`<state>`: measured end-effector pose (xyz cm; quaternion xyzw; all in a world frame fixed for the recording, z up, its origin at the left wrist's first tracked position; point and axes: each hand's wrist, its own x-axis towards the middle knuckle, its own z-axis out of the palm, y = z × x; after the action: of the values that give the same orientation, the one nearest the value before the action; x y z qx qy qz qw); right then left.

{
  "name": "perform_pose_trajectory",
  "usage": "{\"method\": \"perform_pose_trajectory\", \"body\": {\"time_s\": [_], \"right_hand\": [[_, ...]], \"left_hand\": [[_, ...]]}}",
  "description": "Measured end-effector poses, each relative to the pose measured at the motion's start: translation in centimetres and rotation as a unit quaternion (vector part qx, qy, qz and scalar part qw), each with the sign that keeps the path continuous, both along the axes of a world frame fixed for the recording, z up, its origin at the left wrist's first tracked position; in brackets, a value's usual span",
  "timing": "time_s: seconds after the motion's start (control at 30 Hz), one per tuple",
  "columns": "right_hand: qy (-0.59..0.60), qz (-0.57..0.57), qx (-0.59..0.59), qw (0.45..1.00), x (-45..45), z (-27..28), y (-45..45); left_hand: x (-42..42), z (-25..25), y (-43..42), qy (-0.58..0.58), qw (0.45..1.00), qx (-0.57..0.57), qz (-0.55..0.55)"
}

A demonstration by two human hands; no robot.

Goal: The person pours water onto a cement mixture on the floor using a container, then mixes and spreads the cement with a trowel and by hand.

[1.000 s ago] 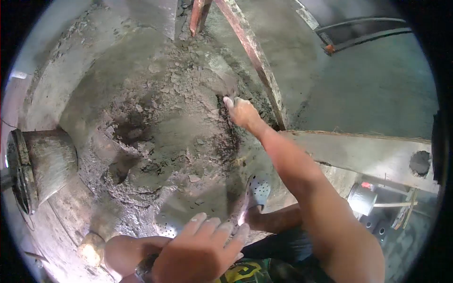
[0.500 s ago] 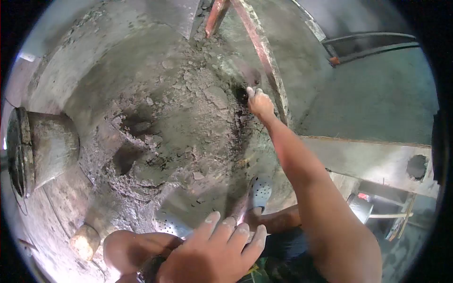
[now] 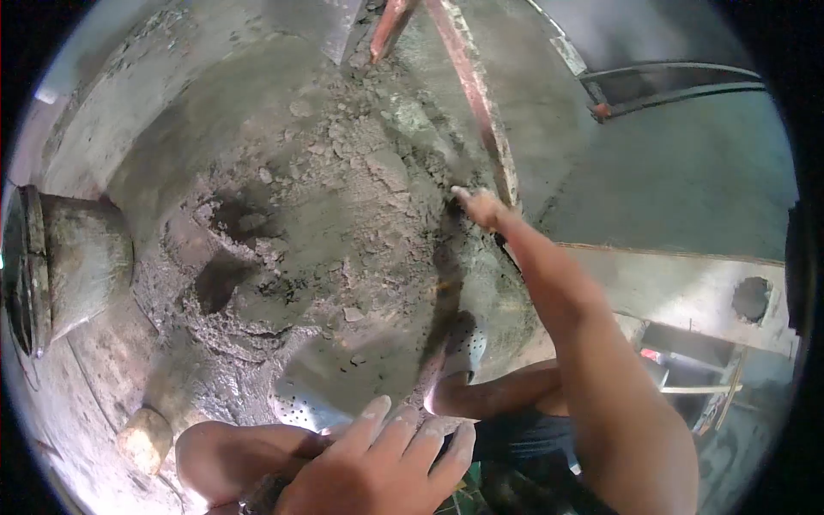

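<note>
My right hand [image 3: 483, 209] reaches out over the wet grey mortar [image 3: 378, 197], its fingers curled closed beside the lower end of a long mortar-smeared board [image 3: 481, 103]. Whatever it grips is blurred and hidden, so I cannot make it out. Close to my body, my left hand [image 3: 382, 468] hovers above my lap with fingers stretched and slightly apart, holding nothing. Grey dust coats its fingertips. Clumps of mortar lie rough in the middle, with dark hollows [image 3: 227, 279] at the left.
A bucket [image 3: 81, 266] lies on its side at the left, near a short round block [image 3: 144, 440]. My pale perforated clogs [image 3: 463, 343] stand in the mortar. A light panel with a hole [image 3: 678, 287] is at the right; a reddish post [image 3: 393, 30] rises at the back.
My right hand has moved toward me and slightly right, along the board's lower end. My left hand stays nearly in place, fingers still stretched. The view has shifted slightly.
</note>
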<state>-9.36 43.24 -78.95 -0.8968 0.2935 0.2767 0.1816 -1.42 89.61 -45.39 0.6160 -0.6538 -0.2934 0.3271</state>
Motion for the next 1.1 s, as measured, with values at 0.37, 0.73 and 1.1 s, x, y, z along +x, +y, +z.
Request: {"method": "perform_pose_trajectory", "body": {"time_s": [0.37,0.73,1.1], "right_hand": [[-0.05,-0.172,-0.024,0.983,-4.5,3.7,12.8],[-0.159,-0.169,-0.118,0.966,1.6,1.3,3.0],[-0.01,-0.177,-0.062,0.982,0.8,1.2,0.1]], "left_hand": [[-0.6,0.6,-2.4,0.044,0.999,0.015,-0.002],[-3.0,0.8,-1.4,-0.076,0.986,0.147,-0.012],[-1.8,0.1,0.4,-0.034,0.984,0.173,-0.019]]}}
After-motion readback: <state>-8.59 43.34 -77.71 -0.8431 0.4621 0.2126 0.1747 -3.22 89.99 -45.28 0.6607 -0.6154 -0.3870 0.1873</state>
